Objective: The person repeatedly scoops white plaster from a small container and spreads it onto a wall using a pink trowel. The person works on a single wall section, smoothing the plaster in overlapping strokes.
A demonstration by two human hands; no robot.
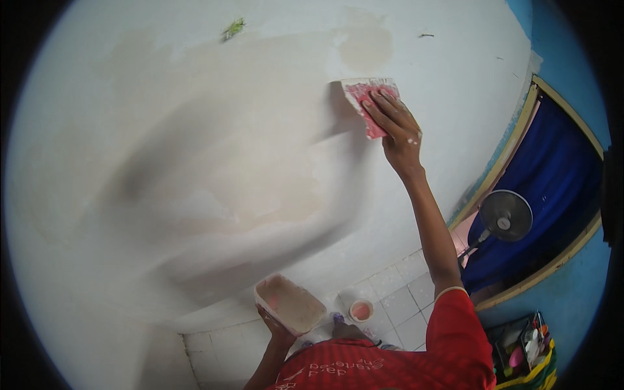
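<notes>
My right hand (402,133) is stretched out to the white wall (442,104), its fingers pressed flat over a red plastering scraper (365,99). White paste coats the scraper's pale upper edge, which lies at the wall surface. White flecks mark the back of this hand. Low down, near my body, my left hand (276,328) grips a shallow rectangular tub (292,302) from its side and underneath. The tub's inside is smeared with whitish paste. Damp beige patches (260,201) spread over the wall left of my right hand, next to freshly whitened areas.
A small round pinkish bucket (361,311) stands on the white tiled floor (400,302) by my feet. To the right are a standing fan (505,216), a doorway with a dark blue curtain (552,175), and a dark crate (513,354) of mixed items. A green tuft (234,28) sticks to the wall.
</notes>
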